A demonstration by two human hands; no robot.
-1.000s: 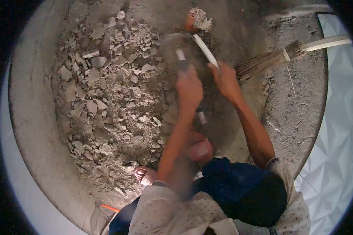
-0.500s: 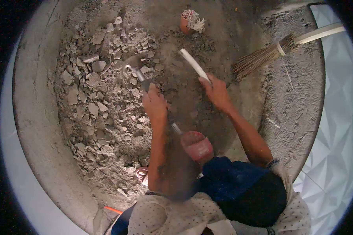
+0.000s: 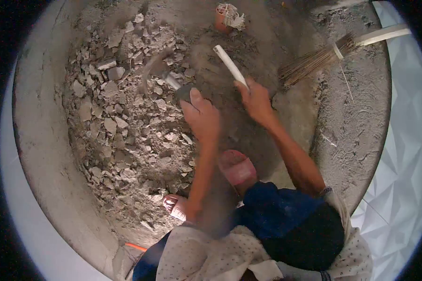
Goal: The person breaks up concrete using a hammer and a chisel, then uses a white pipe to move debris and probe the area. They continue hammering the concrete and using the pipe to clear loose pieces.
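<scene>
My left hand point(image 3: 201, 114) is closed around the dark grip of a hammer point(image 3: 172, 81). The hammer's shiny metal neck points up and left, and its curved head is smeared by motion over the broken rubble point(image 3: 110, 89). To the right, my right hand point(image 3: 258, 100) is wrapped round the lower part of a pale round stick point(image 3: 229, 64). That stick's free end angles up and left above the dusty ground. Its lower end is hidden in my fist.
A twig broom point(image 3: 316, 61) with a pale handle lies on the rough ledge at right. Ahead sits an orange pot point(image 3: 222, 21) holding whitish strands. My feet, in a red slipper point(image 3: 239, 168) and a sandal point(image 3: 173, 205), stand nearby. A curved concrete rim point(image 3: 40, 140) borders the left.
My left hand has moved right and slightly down with the hammer, whose head is now more blurred. My right hand and the stick have shifted a little up and left.
</scene>
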